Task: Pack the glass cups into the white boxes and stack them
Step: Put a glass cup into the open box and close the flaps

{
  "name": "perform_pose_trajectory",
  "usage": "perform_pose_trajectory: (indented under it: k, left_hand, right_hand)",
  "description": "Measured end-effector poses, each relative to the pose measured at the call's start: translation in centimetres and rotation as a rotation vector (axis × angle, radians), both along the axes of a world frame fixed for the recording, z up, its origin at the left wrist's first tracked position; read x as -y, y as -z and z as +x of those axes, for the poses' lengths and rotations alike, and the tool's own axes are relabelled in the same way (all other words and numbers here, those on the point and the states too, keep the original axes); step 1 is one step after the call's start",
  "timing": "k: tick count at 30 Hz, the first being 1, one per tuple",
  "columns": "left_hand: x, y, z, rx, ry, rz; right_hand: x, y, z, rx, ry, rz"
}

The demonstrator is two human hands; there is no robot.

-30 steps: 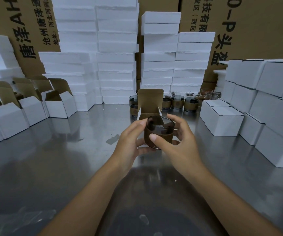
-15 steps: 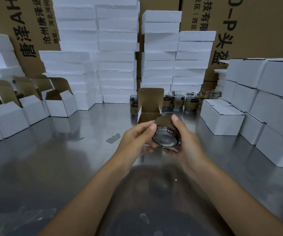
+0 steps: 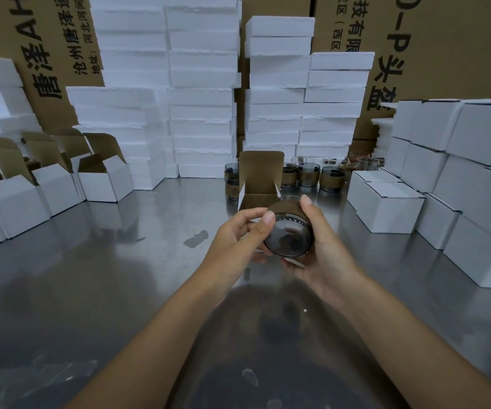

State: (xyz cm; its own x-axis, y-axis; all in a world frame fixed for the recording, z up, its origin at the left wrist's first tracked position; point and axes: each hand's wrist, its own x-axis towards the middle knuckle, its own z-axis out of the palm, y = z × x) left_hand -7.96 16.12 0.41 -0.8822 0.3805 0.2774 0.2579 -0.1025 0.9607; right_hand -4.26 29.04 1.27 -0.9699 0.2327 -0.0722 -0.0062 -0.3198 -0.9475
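Glass is stiff, brittle and slick where bare; the cup (image 3: 288, 231) has a thick bottom, so I judge it fairly heavy for its bulk and apt to chip if knocked on steel; its brown sleeve (image 3: 285, 206) offers the surest hold, being less slippery than the bare base. It lies tipped on its side above the table (image 3: 90, 276), base toward the camera and mouth toward the open box (image 3: 260, 199) just behind it. The right hand (image 3: 324, 255) cradles it from below and the side, forefinger curled over the sleeve; the left hand (image 3: 238, 240) presses its thumb on the base rim, fingers curled behind; whether they also touch the box I cannot tell.

Spare cups (image 3: 307, 174) stand in a row close behind the box, near enough to be struck if the box is shoved back; shut boxes (image 3: 386, 211) are piled to the right; empty boxes (image 3: 105, 184) with raised flaps wait at the left; foam slabs (image 3: 202, 113) and cartons (image 3: 445, 54) wall the far edge. The upright lid flap and side tabs look the likeliest things to catch the rim.
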Motion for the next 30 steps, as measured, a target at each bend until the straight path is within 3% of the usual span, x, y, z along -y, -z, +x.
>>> perform_pose_trajectory:
  k: [7,15,20,26,30]
  left_hand:
    - [0.2,0.1,-0.7,-0.028,-0.056,0.033]
    - [-0.1,0.2,-1.0,-0.121,-0.139,-0.029]
    - [-0.3,0.9,-1.4,-0.282,-0.401,-0.304]
    - [0.3,1.7,-1.9,-0.288,-0.401,-0.571]
    - [0.5,1.6,-1.7,-0.441,-0.473,-0.617]
  right_hand:
    - [0.2,0.2,0.0,-0.236,0.145,0.074]
    - [-0.4,1.0,-0.5,-0.324,0.218,0.287]
    - [-0.1,1.1,-0.1,-0.394,0.229,0.438]
    - [0.3,0.9,0.3,-0.470,0.256,0.541]
    - [0.4,0.7,0.6,-0.483,0.263,0.608]
